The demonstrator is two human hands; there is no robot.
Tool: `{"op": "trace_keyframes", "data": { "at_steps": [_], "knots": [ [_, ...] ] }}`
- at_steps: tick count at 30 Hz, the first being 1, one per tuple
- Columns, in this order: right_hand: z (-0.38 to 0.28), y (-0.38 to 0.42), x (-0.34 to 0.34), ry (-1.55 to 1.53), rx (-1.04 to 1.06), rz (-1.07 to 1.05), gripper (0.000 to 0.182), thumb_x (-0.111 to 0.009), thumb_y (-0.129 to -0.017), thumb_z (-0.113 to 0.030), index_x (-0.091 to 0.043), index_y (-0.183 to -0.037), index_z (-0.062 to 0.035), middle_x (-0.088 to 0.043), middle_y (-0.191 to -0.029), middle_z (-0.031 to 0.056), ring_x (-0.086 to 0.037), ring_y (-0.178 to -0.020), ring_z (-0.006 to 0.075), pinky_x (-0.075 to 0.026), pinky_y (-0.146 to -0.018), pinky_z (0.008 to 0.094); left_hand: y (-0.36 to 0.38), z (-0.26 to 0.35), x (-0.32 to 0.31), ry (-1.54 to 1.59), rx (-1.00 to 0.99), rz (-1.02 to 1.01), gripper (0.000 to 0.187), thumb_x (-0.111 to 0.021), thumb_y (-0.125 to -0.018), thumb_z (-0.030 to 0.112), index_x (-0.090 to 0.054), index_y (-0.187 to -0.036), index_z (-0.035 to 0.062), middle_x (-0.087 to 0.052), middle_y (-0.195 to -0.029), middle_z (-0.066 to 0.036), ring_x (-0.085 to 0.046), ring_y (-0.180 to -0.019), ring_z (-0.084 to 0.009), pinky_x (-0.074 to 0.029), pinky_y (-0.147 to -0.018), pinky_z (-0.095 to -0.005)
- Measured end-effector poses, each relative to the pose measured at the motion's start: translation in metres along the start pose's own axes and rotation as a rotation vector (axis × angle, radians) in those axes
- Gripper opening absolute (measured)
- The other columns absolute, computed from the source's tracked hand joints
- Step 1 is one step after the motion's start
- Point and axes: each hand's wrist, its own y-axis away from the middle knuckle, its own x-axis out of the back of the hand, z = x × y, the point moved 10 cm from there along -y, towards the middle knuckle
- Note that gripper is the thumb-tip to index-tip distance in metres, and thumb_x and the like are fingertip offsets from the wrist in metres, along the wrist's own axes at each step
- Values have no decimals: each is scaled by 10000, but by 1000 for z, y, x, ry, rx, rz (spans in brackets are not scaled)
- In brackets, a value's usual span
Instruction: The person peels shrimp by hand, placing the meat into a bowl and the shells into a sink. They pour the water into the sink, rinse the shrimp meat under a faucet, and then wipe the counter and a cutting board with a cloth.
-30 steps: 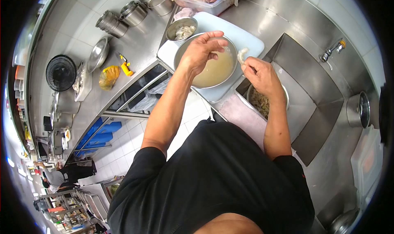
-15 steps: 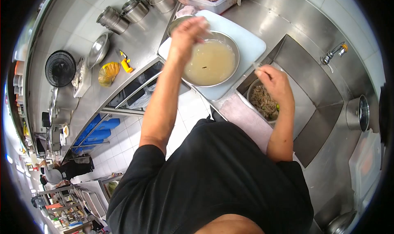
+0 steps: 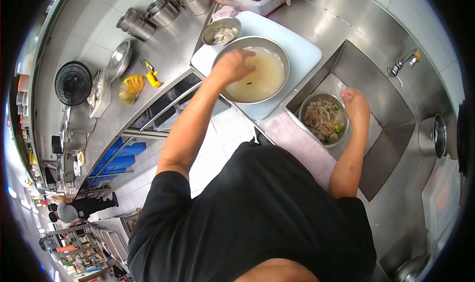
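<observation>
Large round metal bowl (image 3: 287, 74) with cloudy yellowish liquid (image 3: 269, 77) sits on the cutting board, left of the sink. Stainless steel counter (image 3: 314, 17) runs around the work area. Deep rectangular metal sink (image 3: 396, 106) is set into it, right side. Pale blue rectangular cutting board (image 3: 303, 47) lies beside the sink, under the large bowl. Clear plastic container (image 3: 264, 7) of raw pinkish meat stands beyond the board. Pinkish folded cloth (image 3: 304, 146) lies along the near edge of the sink. Round metal bowl of brown scraps (image 3: 302, 109), with some green bits in it, is at the sink's near left corner. Small round metal bowl (image 3: 210, 33) holding whitish pieces (image 3: 226, 35) is just beside the large bowl, far left. Left hand (image 3: 234, 67) is over the left part of the large bowl, fingers open and extended above the liquid; can't tell if fingertips touch it. Right hand (image 3: 356, 106) is over the sink, just right of the scraps bowl, fingers curled closed toward the thumb; can't tell if anything is pinched. Tiny dark speck (image 3: 249, 84) shows in the liquid.
</observation>
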Motion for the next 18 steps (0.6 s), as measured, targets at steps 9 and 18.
{"op": "trace_keyframes", "data": {
  "at_steps": [9,18],
  "knots": [
    [-54,3,-1,-338,235,-24,251,-664,-886,-189,-679,-1068,-17,-711,-993,147,-678,-854,252,-518,-788,345,17,43,-65,-171,-74,-153,458,-575,-870,269,-565,-1272,48,-651,-1119,-244,-628,-1069,-371,-472,-957,-459],
    [-158,13,-10,-416,580,-54,190,-651,-871,-147,-669,-1027,-40,-693,-955,143,-632,-924,333,-495,-831,423,27,9,-52,492,162,-280,282,-654,-889,266,-668,-1048,34,-699,-966,-100,-676,-904,-205,-526,-718,-319]
  ]
}}
